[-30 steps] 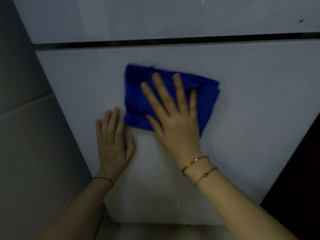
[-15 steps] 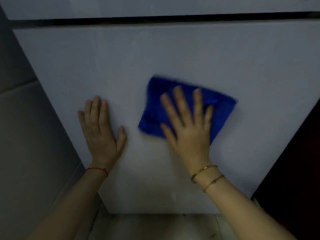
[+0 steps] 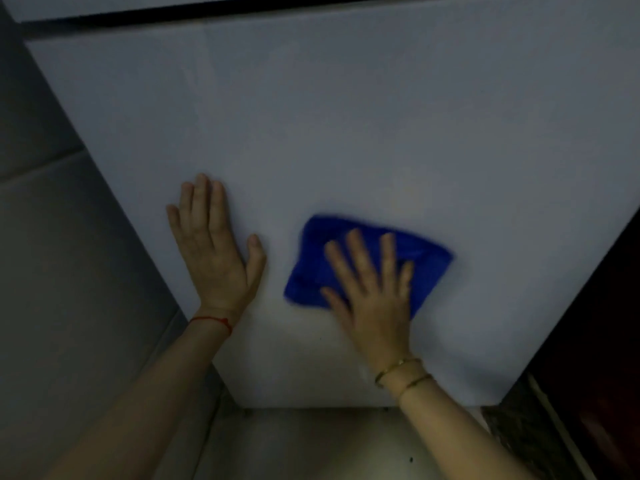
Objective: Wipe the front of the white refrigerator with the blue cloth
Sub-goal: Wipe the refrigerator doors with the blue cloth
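Pressing flat with straight, spread fingers, the right hand (image 3: 375, 299) pins the blue cloth (image 3: 367, 261) against the white refrigerator (image 3: 346, 133) door, low on the panel toward five o'clock. At nine o'clock from the cloth, just beside it but apart, the left hand (image 3: 216, 251) rests open-palmed on the same door, fingers straight and pointing to twelve o'clock.

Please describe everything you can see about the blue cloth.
The blue cloth is deep blue and looks soft, like towelling or microfibre. It seems folded into a rough rectangle, slightly tilted, with blurred edges. It lies flat against the lower door of the white refrigerator, right of the middle. The right hand presses on it with straight, spread fingers and covers its lower middle part. The left hand rests flat on the door beside it, not touching it.
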`<state>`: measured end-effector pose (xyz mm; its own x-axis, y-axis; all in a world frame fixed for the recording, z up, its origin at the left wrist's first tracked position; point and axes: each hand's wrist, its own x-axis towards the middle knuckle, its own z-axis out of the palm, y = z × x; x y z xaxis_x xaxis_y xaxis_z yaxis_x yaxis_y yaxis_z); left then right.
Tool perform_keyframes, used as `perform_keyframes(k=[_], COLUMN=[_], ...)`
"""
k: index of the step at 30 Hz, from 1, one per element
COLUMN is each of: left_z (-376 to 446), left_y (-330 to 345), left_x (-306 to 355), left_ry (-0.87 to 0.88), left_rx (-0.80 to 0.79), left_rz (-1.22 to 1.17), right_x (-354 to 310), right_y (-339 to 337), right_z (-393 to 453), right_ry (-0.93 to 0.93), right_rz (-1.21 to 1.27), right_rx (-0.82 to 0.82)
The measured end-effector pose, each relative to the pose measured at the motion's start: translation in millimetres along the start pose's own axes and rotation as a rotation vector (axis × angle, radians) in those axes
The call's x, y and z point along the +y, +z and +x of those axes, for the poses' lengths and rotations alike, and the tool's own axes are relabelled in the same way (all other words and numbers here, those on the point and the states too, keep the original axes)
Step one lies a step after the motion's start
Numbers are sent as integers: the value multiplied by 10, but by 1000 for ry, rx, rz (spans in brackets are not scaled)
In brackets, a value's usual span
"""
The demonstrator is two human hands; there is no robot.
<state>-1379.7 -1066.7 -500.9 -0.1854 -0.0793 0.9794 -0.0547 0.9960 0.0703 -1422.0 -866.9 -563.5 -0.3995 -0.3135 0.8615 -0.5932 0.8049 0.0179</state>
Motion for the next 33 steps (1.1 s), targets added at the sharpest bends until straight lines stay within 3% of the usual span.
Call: perform_keyframes(k=[2, 4, 7, 11, 13, 17, 19, 22, 25, 29, 33], left_z=[-2, 5, 3, 3, -1, -5, -3, 3, -6, -3, -2], left_y=[-3, -4, -7, 1, 3, 3, -1, -1, 8, 12, 5], left_x=[-7, -8, -4, 2, 6, 5, 9, 0, 8, 15, 13], left_ry=[-1, -2, 2, 1, 1, -7, -2, 5, 6, -1, -6], left_rx=[-5, -4, 2, 2, 4, 4, 2, 10, 12, 11, 1], left_rz=[0, -2, 2, 20, 13, 9, 9, 17, 15, 21, 29], right_x=[-99, 17, 379, 394, 59, -415, -296, 53, 334, 406, 247], right_y=[203, 284, 217, 107, 147, 339, 362, 282, 165, 13, -28], right_z=[-407, -762, -1097, -753, -567, -745, -951, -1255, -1194, -515, -141], right_ry=[-186, -210, 15, 417, 381, 219, 317, 606, 794, 688, 453], right_rz=[-61, -66, -41, 67, 103, 119, 148, 253, 385, 364, 203], right_rx=[-101, -191, -231, -70, -34, -127, -132, -133, -42, 143, 112])
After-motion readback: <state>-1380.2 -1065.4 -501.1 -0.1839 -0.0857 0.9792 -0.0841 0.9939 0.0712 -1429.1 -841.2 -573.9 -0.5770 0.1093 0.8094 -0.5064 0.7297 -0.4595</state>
